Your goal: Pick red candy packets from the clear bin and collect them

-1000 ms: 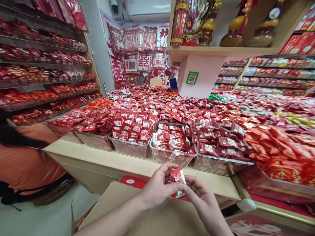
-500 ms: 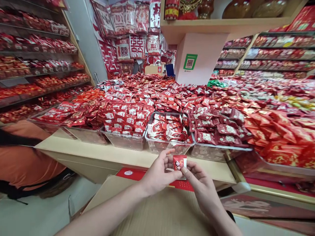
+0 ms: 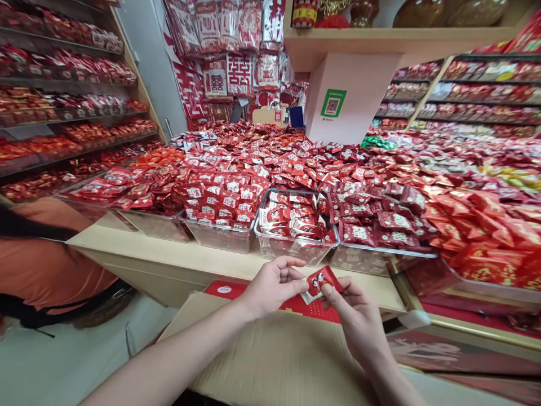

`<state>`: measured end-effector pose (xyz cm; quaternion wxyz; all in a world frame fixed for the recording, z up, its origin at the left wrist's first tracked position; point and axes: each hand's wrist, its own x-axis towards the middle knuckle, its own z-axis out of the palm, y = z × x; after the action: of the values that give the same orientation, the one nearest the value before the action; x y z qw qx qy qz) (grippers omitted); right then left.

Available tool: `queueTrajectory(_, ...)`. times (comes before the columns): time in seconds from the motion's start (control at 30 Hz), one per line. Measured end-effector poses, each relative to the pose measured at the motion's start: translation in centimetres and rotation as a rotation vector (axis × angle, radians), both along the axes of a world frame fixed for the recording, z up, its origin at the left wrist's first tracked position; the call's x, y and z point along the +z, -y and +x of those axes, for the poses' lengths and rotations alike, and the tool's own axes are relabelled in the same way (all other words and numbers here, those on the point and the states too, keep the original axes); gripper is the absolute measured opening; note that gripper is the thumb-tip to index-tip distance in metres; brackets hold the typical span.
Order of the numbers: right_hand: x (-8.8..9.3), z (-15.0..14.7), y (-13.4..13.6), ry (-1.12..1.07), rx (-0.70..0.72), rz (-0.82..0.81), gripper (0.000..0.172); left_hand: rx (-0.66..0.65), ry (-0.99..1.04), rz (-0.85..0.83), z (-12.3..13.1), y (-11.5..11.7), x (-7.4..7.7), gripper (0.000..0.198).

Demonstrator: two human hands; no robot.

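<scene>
Between my two hands is a small red and white candy packet [image 3: 318,281] printed with cartoon figures, tilted to one side. My right hand [image 3: 357,309] pinches its right part, thumb on the printed face. The thumb of my left hand [image 3: 270,288] meets the packet's left edge, with the index finger stretched out above it. Just beyond my hands stands a clear plastic bin [image 3: 291,248] of similar red and white packets. Below them lies a cardboard box [image 3: 270,352], with a flat red box [image 3: 230,288] behind it.
More bins line the counter: red packets [image 3: 224,203] to the left, maroon packets [image 3: 376,217] and orange-red packets [image 3: 486,237] to the right. A white pillar [image 3: 350,107] rises behind. Packed shelves [image 3: 67,101] stand at the left. A person in an orange top [image 3: 46,265] is at the lower left.
The packet has turned from upright to tilted, and my left thumb has come onto its left edge. The view has shifted slightly, so the surroundings sit a little farther right.
</scene>
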<state>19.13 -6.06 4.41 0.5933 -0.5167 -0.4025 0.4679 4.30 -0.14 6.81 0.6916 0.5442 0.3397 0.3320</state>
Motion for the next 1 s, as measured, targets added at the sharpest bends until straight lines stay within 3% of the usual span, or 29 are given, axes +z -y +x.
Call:
queueTrajectory(0.17, 0.1, -0.3, 0.4, 0.002, -0.099, 0.03, 0.014, 0.115, 0.121, -0.15, 0.6, 0.3, 0.1, 0.04)
queueTrajectory(0.3, 0.3, -0.5, 0.6, -0.033, -0.064, 0.072, 0.011, 0.033, 0.123, -0.162, 0.8, 0.6, 0.2, 0.038)
queueTrajectory(0.43, 0.2, -0.6, 0.6, -0.021, -0.006, 0.131, 0.011, 0.052, 0.154, -0.117, 0.5, 0.5, 0.5, 0.028)
queueTrajectory(0.57, -0.4, -0.4, 0.6, 0.053, -0.047, 0.269, 0.006, -0.074, 0.275, -0.205, 0.1, 0.6, 1.3, 0.027)
queueTrajectory(0.7, -0.3, -0.5, 0.7, 0.091, -0.049, 0.314, 0.013, -0.006, 0.248, -0.055, 0.2, 0.7, 1.0, 0.024)
queueTrajectory(0.83, 0.7, -0.9, 1.0, -0.137, 0.049, 0.175, 0.038, 0.156, 0.15, 0.217, 0.4, 0.7, 0.0, 0.02)
queueTrajectory(0.9, 0.9, -1.0, 0.9, -0.199, 0.049, 0.119, 0.038, 0.198, 0.076, 0.317, 0.5, 0.9, -0.4, 0.019)
queueTrajectory(1.0, 0.3, -0.8, 0.5, -0.164, -0.032, 0.039, 0.027, 0.123, 0.037, 0.303, 0.5, 1.4, -0.6, 0.02)
